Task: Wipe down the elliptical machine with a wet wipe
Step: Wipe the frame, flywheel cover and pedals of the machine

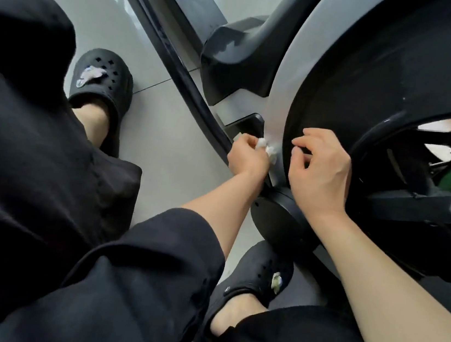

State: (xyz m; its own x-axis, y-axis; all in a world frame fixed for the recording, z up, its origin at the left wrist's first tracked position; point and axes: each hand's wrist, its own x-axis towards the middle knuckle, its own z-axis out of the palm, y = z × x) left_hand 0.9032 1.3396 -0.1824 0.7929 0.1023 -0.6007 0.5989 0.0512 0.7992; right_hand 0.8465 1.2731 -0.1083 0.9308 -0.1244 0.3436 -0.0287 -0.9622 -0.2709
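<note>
While the left hand (245, 156) pinches a soft, limp wipe (267, 148) bunched against the machine's grey housing (280, 97), the right hand (320, 169) rests nearby, fingers loosely curled.

Left hand (247, 156) low, fingers curled tight in a grip, forearm bare and stretched forward. Right hand (320, 169) just beside it, fingers loosely bent, holding nothing, forearm bare, reaching in from lower right.
</note>
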